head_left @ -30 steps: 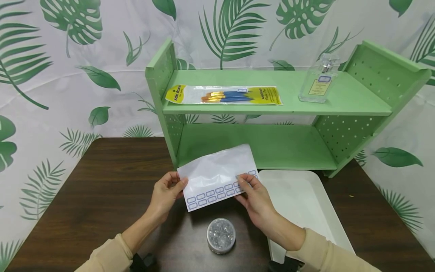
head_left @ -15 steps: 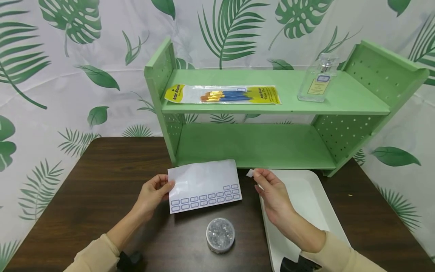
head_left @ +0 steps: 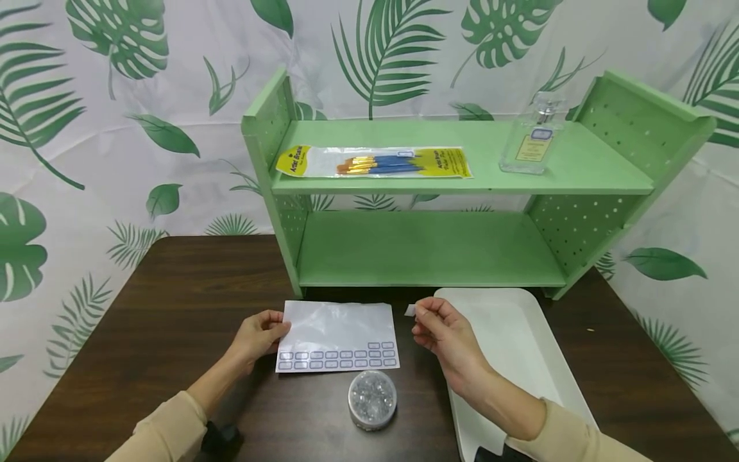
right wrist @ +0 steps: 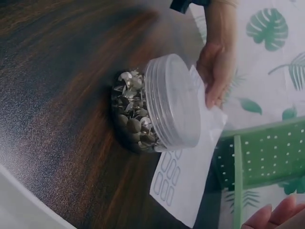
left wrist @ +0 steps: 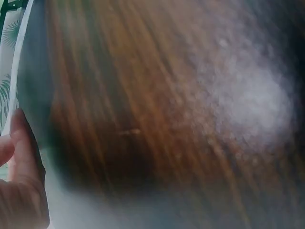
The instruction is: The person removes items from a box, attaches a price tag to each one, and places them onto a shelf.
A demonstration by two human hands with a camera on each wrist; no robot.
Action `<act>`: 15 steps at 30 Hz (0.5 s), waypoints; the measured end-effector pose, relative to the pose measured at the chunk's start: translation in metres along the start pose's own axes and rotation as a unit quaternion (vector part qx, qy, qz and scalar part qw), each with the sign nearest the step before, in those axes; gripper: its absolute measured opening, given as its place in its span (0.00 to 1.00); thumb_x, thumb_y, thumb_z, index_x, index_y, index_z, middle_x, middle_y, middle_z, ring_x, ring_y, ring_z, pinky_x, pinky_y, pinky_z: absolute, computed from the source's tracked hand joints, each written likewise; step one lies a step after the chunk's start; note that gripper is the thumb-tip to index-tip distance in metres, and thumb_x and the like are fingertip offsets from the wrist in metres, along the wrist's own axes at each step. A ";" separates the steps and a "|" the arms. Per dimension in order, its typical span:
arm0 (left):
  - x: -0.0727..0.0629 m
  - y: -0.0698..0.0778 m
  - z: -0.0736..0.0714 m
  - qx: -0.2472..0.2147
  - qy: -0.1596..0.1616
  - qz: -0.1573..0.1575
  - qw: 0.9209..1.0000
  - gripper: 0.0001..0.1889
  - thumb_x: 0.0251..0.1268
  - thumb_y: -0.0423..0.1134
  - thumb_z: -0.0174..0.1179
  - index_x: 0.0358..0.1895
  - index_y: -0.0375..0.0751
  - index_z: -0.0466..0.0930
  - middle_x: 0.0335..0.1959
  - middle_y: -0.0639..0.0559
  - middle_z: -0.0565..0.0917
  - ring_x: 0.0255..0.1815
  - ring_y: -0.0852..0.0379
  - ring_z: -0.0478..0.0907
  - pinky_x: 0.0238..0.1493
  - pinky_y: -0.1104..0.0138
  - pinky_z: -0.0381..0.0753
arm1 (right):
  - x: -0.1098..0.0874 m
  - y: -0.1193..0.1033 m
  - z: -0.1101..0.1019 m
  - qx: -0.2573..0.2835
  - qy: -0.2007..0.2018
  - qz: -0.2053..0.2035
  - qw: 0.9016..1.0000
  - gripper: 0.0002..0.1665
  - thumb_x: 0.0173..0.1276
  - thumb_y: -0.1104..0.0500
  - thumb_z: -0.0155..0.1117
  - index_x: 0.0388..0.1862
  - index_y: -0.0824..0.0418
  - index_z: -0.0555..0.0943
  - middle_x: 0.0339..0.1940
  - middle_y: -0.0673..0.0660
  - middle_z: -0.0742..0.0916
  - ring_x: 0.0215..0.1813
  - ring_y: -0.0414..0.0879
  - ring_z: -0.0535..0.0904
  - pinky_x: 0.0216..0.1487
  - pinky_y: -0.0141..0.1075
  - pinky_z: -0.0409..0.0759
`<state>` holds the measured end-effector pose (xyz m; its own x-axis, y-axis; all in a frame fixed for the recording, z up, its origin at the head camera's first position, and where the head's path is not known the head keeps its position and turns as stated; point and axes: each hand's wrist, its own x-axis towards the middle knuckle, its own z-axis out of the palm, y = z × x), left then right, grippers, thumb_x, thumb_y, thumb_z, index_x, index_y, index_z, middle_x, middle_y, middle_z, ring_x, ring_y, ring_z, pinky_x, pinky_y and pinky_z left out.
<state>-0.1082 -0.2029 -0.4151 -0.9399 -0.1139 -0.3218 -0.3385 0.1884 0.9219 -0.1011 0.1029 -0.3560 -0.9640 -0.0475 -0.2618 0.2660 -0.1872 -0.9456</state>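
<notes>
My left hand [head_left: 255, 339] pinches the left edge of a white sticker sheet [head_left: 337, 324], which carries rows of small blue-bordered labels along its lower part. A small white label [head_left: 410, 310] sticks out from between the thumb and fingers of my right hand [head_left: 449, 343], just right of the sheet. Just in front of the sheet stands a round clear jar [head_left: 372, 401]; the right wrist view shows silver thumbtacks [right wrist: 135, 107] inside it. In the left wrist view, only part of the left hand [left wrist: 24, 176] shows at the edge.
A green two-tier shelf [head_left: 427, 247] stands behind the hands. Its upper tier bears a paintbrush pack [head_left: 375, 162] and a clear perfume bottle [head_left: 530, 144], each with a small blue-bordered label. A white tray [head_left: 519, 346] lies under the right forearm on the dark wooden table [head_left: 144, 321].
The right hand has come away from the sheet with a small label and moved right. The left hand has lowered the sheet toward the jar and levelled it.
</notes>
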 end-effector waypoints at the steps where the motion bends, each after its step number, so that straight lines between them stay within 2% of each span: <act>1: 0.000 -0.001 -0.001 0.016 0.007 0.004 1.000 0.13 0.65 0.30 0.57 0.48 0.24 0.71 0.29 0.51 0.76 0.28 0.61 0.75 0.30 0.70 0.81 | 0.000 0.001 0.000 -0.005 0.001 0.000 1.000 0.04 0.68 0.62 0.57 0.35 0.54 0.74 0.25 0.46 0.77 0.30 0.39 0.76 0.39 0.31 0.76; 3: -0.001 0.000 -0.004 0.072 0.028 0.030 0.997 0.15 0.63 0.32 0.59 0.49 0.24 0.73 0.32 0.46 0.79 0.31 0.57 0.78 0.32 0.68 0.82 | -0.001 0.002 0.001 -0.013 0.000 0.000 1.000 0.03 0.68 0.62 0.58 0.36 0.55 0.74 0.25 0.47 0.78 0.31 0.39 0.76 0.39 0.31 0.76; 4: -0.002 0.000 -0.006 0.110 0.040 0.048 0.992 0.16 0.63 0.33 0.60 0.49 0.25 0.74 0.35 0.43 0.81 0.34 0.55 0.79 0.35 0.66 0.82 | -0.001 0.002 0.002 -0.017 0.000 -0.002 1.000 0.03 0.68 0.62 0.58 0.36 0.55 0.74 0.25 0.47 0.78 0.31 0.39 0.76 0.39 0.31 0.76; 5: -0.004 0.002 -0.007 0.150 0.055 0.070 0.985 0.17 0.62 0.34 0.60 0.50 0.26 0.75 0.38 0.40 0.82 0.37 0.52 0.80 0.37 0.63 0.82 | -0.002 0.002 0.002 -0.022 -0.001 -0.005 1.000 0.03 0.67 0.62 0.59 0.37 0.56 0.74 0.25 0.47 0.78 0.31 0.40 0.76 0.39 0.31 0.77; 7: -0.008 0.006 -0.009 0.219 0.093 0.119 0.964 0.17 0.61 0.36 0.62 0.51 0.30 0.77 0.42 0.38 0.83 0.42 0.47 0.81 0.42 0.59 0.81 | -0.002 0.002 0.003 -0.034 0.000 -0.013 0.999 0.03 0.67 0.62 0.60 0.37 0.57 0.75 0.26 0.48 0.78 0.32 0.40 0.76 0.39 0.31 0.77; 8: -0.010 0.009 -0.009 0.240 0.107 0.143 0.954 0.16 0.61 0.36 0.62 0.50 0.31 0.78 0.44 0.38 0.83 0.43 0.46 0.81 0.43 0.58 0.80 | -0.003 0.001 0.003 -0.042 0.002 -0.019 0.999 0.03 0.67 0.62 0.60 0.38 0.58 0.75 0.27 0.48 0.79 0.32 0.40 0.76 0.39 0.31 0.77; 9: -0.013 0.012 -0.007 0.247 0.115 0.162 0.948 0.16 0.61 0.36 0.62 0.50 0.33 0.79 0.43 0.39 0.84 0.43 0.46 0.81 0.44 0.58 0.79 | -0.003 0.001 0.004 -0.051 0.003 -0.028 0.998 0.04 0.66 0.63 0.60 0.38 0.59 0.75 0.27 0.48 0.79 0.32 0.41 0.76 0.39 0.31 0.78; 10: -0.017 0.016 -0.004 0.239 0.112 0.175 0.948 0.14 0.61 0.36 0.62 0.49 0.34 0.80 0.42 0.39 0.84 0.42 0.48 0.81 0.43 0.60 0.80 | -0.004 0.000 0.004 -0.062 0.003 -0.037 0.997 0.05 0.66 0.62 0.61 0.39 0.61 0.75 0.28 0.48 0.79 0.33 0.41 0.76 0.39 0.31 0.78; 11: -0.021 0.021 0.001 0.217 0.094 0.187 0.953 0.13 0.62 0.35 0.61 0.48 0.33 0.80 0.41 0.39 0.84 0.40 0.48 0.81 0.42 0.61 0.80 | -0.004 0.000 0.004 -0.076 0.002 -0.051 0.996 0.05 0.66 0.63 0.61 0.39 0.62 0.75 0.29 0.49 0.79 0.33 0.42 0.76 0.39 0.31 0.78; 12: -0.026 0.027 0.008 0.186 0.062 0.190 0.962 0.13 0.63 0.36 0.60 0.48 0.33 0.80 0.40 0.40 0.84 0.38 0.50 0.81 0.40 0.63 0.81 | -0.005 0.000 0.004 -0.093 0.000 -0.069 0.993 0.05 0.66 0.63 0.61 0.39 0.63 0.75 0.30 0.49 0.79 0.34 0.42 0.76 0.38 0.31 0.78; 14: -0.037 0.039 0.023 0.099 -0.034 0.164 0.981 0.14 0.66 0.38 0.58 0.49 0.32 0.79 0.39 0.42 0.83 0.38 0.54 0.80 0.39 0.65 0.81 | -0.007 0.001 0.004 -0.135 -0.010 -0.131 0.982 0.04 0.66 0.64 0.61 0.39 0.64 0.76 0.32 0.51 0.80 0.34 0.42 0.75 0.37 0.30 0.77; 15: -0.042 0.045 0.032 0.054 -0.087 0.141 0.985 0.16 0.67 0.39 0.57 0.50 0.31 0.78 0.39 0.43 0.83 0.37 0.55 0.80 0.38 0.66 0.81 | -0.007 0.001 0.004 -0.165 -0.017 -0.179 0.970 0.03 0.65 0.65 0.61 0.38 0.63 0.77 0.32 0.51 0.80 0.33 0.41 0.75 0.35 0.29 0.76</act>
<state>-0.0853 -0.1583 -0.3666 -0.9875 0.1249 -0.0960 -0.0560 0.2917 0.9549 -0.0937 0.0993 -0.3546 -0.9929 -0.0707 0.0956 -0.1040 0.1270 -0.9864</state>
